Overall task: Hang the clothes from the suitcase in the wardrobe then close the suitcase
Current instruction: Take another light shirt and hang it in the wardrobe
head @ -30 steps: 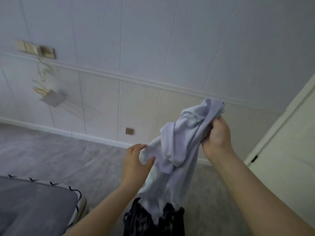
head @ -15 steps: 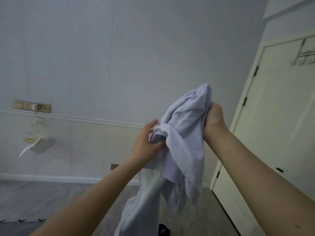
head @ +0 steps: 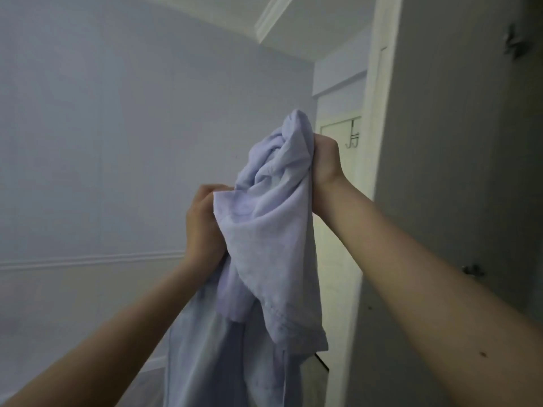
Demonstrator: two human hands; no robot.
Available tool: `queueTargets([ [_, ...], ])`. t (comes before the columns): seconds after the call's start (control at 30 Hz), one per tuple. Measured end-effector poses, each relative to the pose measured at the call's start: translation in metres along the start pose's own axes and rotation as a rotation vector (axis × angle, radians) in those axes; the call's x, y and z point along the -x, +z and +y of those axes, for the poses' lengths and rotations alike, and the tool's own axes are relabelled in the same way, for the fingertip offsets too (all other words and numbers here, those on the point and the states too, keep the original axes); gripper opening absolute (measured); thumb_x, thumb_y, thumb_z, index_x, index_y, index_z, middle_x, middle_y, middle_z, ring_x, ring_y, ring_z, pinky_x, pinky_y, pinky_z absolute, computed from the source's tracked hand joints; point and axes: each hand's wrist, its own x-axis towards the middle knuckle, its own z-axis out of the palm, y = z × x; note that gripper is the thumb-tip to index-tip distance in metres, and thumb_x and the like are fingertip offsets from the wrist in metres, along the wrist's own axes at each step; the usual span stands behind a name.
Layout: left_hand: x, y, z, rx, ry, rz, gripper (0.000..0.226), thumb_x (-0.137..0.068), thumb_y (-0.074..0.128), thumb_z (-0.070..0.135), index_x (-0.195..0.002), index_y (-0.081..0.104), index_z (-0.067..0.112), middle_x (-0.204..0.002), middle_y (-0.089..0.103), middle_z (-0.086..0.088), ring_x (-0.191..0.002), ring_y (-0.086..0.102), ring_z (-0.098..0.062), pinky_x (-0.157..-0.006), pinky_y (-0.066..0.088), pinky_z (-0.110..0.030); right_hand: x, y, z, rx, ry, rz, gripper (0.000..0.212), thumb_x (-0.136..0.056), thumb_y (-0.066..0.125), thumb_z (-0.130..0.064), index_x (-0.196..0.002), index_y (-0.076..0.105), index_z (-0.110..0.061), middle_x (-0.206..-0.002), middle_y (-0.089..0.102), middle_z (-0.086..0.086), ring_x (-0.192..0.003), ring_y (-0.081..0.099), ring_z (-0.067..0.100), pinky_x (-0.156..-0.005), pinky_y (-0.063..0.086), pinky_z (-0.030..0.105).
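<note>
A pale lavender garment (head: 273, 239) hangs bunched in mid-air in front of the person, its lower folds trailing down out of view. The right hand (head: 326, 160) grips its upper bunch, fingers curled tight into the cloth. The left hand (head: 202, 227), lower and to the left, clutches another fold. Behind stands a pale panelled wall (head: 102, 142). To the right is a grey wardrobe door (head: 458, 142), and beyond it a metal hook rack (head: 352, 136) on a white door.
</note>
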Motion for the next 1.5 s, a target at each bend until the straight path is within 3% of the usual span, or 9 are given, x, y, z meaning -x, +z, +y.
queueTargets([
  [0.13,0.007,0.038,0.080,0.062,0.003,0.009,0.024,-0.085,0.060,0.011,-0.067,0.052,0.024,-0.079,0.055,0.001,-0.056,0.045,0.004,-0.051,0.034,-0.004,0.053,-0.039,-0.066,0.035,-0.155,0.060,0.023,-0.084,0.037,-0.016,-0.068,0.051,-0.008,-0.058,0.055,0.009,-0.057,0.054,0.020,-0.055,0.045,0.020],
  [0.23,0.025,0.073,0.125,0.121,0.049,-0.152,0.013,-0.084,0.055,0.003,-0.083,0.066,0.010,-0.077,0.065,0.000,-0.074,0.053,-0.002,-0.058,0.039,-0.017,0.093,-0.092,-0.109,0.140,-0.180,0.290,0.042,-0.093,0.035,-0.021,-0.057,0.054,-0.013,-0.057,0.054,0.008,-0.054,0.052,0.017,-0.056,0.042,0.024],
  [0.37,0.052,0.119,0.149,-0.080,0.056,-0.569,0.023,-0.081,0.048,0.010,-0.087,0.067,-0.001,-0.090,0.067,-0.018,-0.083,0.058,-0.023,-0.065,0.036,-0.029,0.151,-0.188,-0.136,0.847,0.019,0.639,0.038,-0.095,0.043,-0.013,-0.059,0.047,-0.023,-0.062,0.047,-0.004,-0.061,0.048,0.014,-0.067,0.042,0.026],
  [0.63,0.099,0.226,0.221,0.519,-0.581,-0.868,0.027,-0.097,0.040,0.022,-0.099,0.061,0.005,-0.085,0.061,-0.011,-0.074,0.055,-0.022,-0.062,0.043,-0.026,0.251,-0.317,-0.153,1.032,0.454,1.056,0.029,-0.088,0.057,-0.024,-0.068,0.053,-0.004,-0.072,0.058,0.012,-0.061,0.054,0.023,-0.054,0.041,0.024],
  [0.8,0.104,0.289,0.263,0.927,-0.770,-0.959,0.030,-0.099,0.040,0.026,-0.081,0.057,0.008,-0.080,0.061,-0.006,-0.076,0.058,-0.020,-0.071,0.049,-0.029,0.279,-0.352,-0.177,1.325,0.593,1.097,0.020,-0.087,0.053,-0.021,-0.081,0.063,-0.005,-0.095,0.067,0.016,-0.092,0.065,0.031,-0.077,0.049,0.033],
  [0.97,0.101,0.340,0.293,1.016,-0.691,-1.006,0.032,-0.096,0.032,0.002,-0.083,0.061,0.001,-0.068,0.063,-0.006,-0.064,0.057,-0.016,-0.048,0.050,-0.018,0.307,-0.361,-0.197,0.998,0.416,0.962,0.018,-0.079,0.071,-0.026,-0.093,0.067,-0.015,-0.099,0.067,0.000,-0.095,0.061,0.018,-0.078,0.047,0.032],
  [1.2,0.101,0.386,0.312,1.082,-0.613,-1.171,0.028,-0.099,0.031,0.005,-0.108,0.053,-0.011,-0.093,0.061,-0.019,-0.073,0.061,-0.024,-0.048,0.054,-0.024,0.297,-0.372,-0.199,0.746,0.449,0.737,0.045,-0.068,0.065,-0.054,-0.085,0.068,-0.013,-0.077,0.072,0.005,-0.066,0.068,0.016,-0.056,0.053,0.024],
  [1.37,0.106,0.416,0.313,1.213,-0.547,-1.259,0.028,-0.101,0.036,0.024,-0.097,0.057,0.006,-0.102,0.061,-0.014,-0.088,0.061,-0.021,-0.085,0.052,-0.031,0.274,-0.380,-0.202,0.723,0.108,0.832,0.016,-0.092,0.055,-0.020,-0.078,0.062,-0.018,-0.058,0.064,-0.006,-0.059,0.059,0.010,-0.050,0.047,0.019],
  [1.5,0.136,0.431,0.305,1.258,-0.348,-1.536,0.060,-0.090,0.030,0.062,-0.136,0.043,0.024,-0.139,0.048,-0.005,-0.129,0.044,-0.024,-0.110,0.032,-0.042,0.246,-0.374,-0.219,0.396,-0.178,0.822,0.024,-0.098,0.043,-0.023,-0.090,0.061,-0.008,-0.077,0.073,0.001,-0.076,0.070,0.010,-0.064,0.056,0.021],
])
